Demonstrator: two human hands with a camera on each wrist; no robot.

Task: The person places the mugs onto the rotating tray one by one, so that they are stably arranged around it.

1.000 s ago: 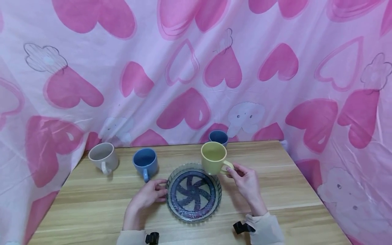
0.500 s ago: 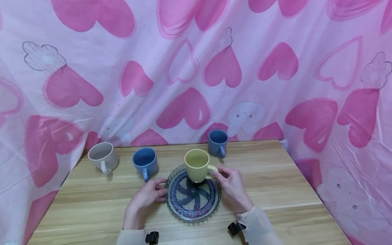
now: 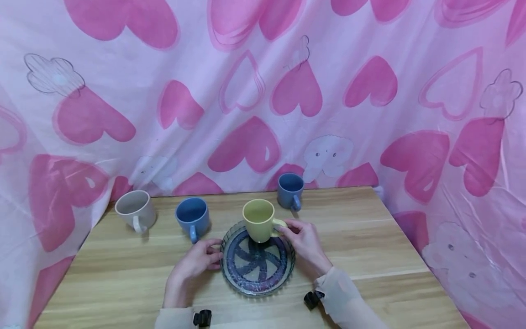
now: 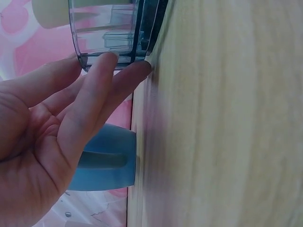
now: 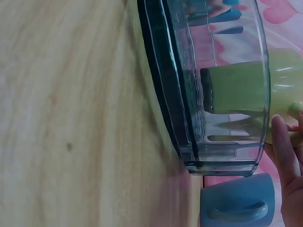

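Observation:
My right hand (image 3: 304, 240) pinches the handle of a yellow-green mug (image 3: 257, 221) between thumb and fingers. The mug stands upright over the back part of a round, clear glass dish (image 3: 259, 285) with a dark swirl pattern on its floor. Through the dish wall in the right wrist view, the mug's base (image 5: 207, 90) shows low inside, close over the floor. My left hand (image 3: 198, 260) rests its extended fingers against the left side of the dish; in the left wrist view the fingertips (image 4: 108, 59) touch its outer wall and rim.
A light grey mug (image 3: 137, 212) and a blue mug (image 3: 193, 217) stand at the back left of the wooden table (image 3: 123, 278). Another blue mug (image 3: 290, 192) stands behind the dish, near the back edge. A pink heart-patterned curtain (image 3: 255, 146) hangs behind the table.
My right hand has carried the yellow-green mug leftward and down, from beside the dish's back right edge to inside the dish. The back blue mug came into fuller view. The left hand stayed put.

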